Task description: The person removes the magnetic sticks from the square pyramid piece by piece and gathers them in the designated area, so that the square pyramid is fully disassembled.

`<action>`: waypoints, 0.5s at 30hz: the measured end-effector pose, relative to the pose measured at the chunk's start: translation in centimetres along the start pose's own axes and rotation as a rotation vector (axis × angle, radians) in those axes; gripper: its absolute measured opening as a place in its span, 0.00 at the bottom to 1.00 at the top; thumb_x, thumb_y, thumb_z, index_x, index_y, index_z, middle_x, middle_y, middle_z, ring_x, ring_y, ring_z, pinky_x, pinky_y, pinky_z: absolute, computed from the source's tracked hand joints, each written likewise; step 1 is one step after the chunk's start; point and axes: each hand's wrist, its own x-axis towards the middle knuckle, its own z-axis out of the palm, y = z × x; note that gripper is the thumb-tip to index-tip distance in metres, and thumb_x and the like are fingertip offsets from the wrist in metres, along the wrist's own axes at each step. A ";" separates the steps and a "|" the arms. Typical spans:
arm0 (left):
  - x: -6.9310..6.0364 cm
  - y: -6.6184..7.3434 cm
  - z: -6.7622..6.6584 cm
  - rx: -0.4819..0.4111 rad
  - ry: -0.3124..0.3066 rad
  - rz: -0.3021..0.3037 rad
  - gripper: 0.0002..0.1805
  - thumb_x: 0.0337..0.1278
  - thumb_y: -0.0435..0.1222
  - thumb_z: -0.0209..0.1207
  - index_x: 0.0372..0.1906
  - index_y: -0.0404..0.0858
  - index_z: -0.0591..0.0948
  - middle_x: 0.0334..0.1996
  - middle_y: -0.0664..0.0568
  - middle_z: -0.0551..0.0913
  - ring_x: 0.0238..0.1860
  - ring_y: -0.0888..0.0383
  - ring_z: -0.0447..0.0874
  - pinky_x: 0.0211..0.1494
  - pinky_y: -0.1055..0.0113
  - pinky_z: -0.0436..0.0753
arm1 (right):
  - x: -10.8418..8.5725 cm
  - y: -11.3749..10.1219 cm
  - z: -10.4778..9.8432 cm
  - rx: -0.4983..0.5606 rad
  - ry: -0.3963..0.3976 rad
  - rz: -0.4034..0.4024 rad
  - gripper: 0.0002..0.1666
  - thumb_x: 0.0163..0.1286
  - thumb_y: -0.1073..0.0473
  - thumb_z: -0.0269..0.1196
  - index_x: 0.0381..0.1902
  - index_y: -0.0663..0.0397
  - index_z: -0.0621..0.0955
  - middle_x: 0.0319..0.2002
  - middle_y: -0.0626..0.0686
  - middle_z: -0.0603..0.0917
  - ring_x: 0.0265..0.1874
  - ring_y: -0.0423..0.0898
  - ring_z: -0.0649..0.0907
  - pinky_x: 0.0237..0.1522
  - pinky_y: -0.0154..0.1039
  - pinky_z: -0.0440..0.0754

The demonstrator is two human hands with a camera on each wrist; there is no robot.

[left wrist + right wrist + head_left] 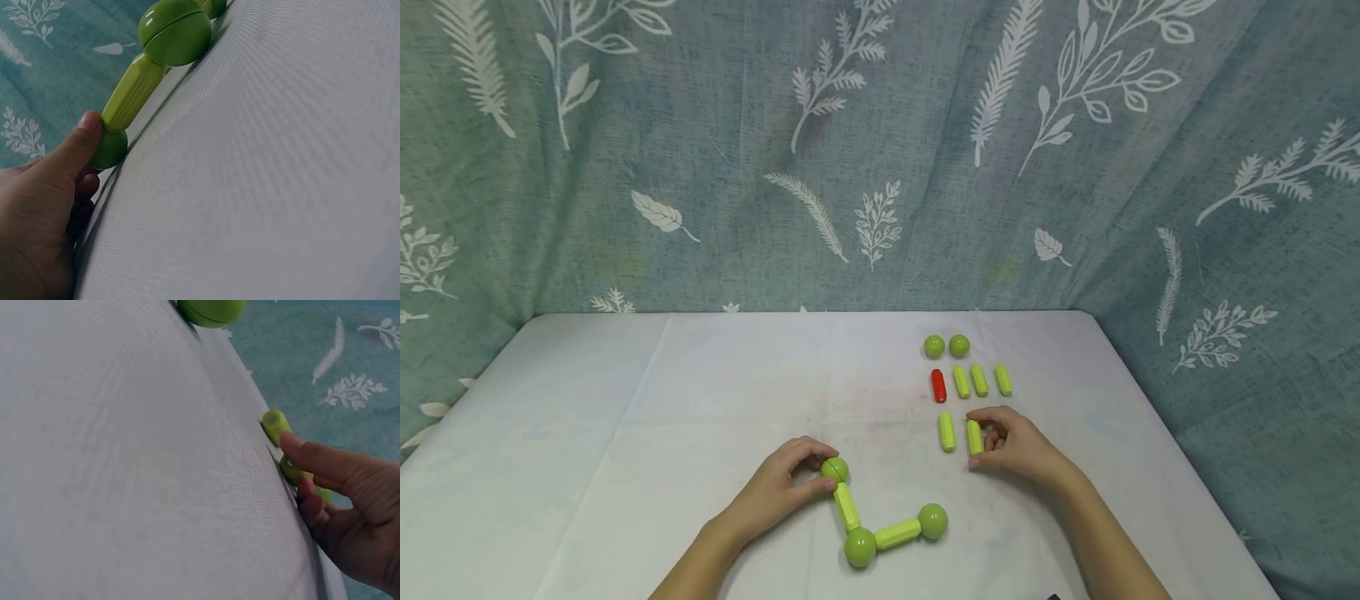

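Note:
My left hand (777,486) grips a green ball (834,469) at the far end of a V-shaped piece on the table. From that ball a yellow-green rod (846,507) runs to a second ball (860,547) at the corner, and another rod (897,533) leads on to a third ball (933,521). Between thumb and fingertips, my right hand (1021,450) pinches a loose yellow-green rod (974,437). Just left of it lies a similar rod (947,432); in the right wrist view this neighbouring rod (275,427) shows a hole in its end.
Behind my right hand lie a red rod (938,386) and three yellow-green rods (979,380) in a row. Two green balls (947,346) sit farther back. A white cloth covers the table (700,400), and a leaf-patterned curtain (730,183) hangs along its back and sides.

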 end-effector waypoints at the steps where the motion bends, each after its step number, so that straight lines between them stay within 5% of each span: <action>1: 0.0 0.0 0.0 0.000 0.003 0.004 0.20 0.47 0.35 0.68 0.48 0.38 0.79 0.40 0.57 0.80 0.41 0.58 0.75 0.48 0.68 0.77 | 0.0 0.0 0.0 -0.002 -0.004 -0.007 0.40 0.42 0.59 0.78 0.56 0.57 0.77 0.30 0.52 0.75 0.28 0.45 0.74 0.25 0.30 0.73; 9: -0.1 -0.1 -0.2 -0.027 -0.002 0.005 0.19 0.51 0.44 0.65 0.48 0.46 0.79 0.42 0.64 0.78 0.42 0.64 0.75 0.50 0.70 0.76 | 0.6 -0.1 0.1 -0.102 0.059 -0.048 0.38 0.45 0.55 0.77 0.56 0.54 0.78 0.32 0.51 0.73 0.28 0.44 0.71 0.26 0.32 0.70; 15: 0.0 -0.3 -0.2 -0.010 0.043 0.023 0.21 0.51 0.45 0.65 0.50 0.43 0.78 0.42 0.65 0.79 0.43 0.67 0.76 0.51 0.70 0.77 | 0.8 0.0 0.1 -0.107 0.068 -0.043 0.41 0.45 0.53 0.77 0.59 0.55 0.76 0.36 0.51 0.74 0.29 0.43 0.71 0.27 0.32 0.69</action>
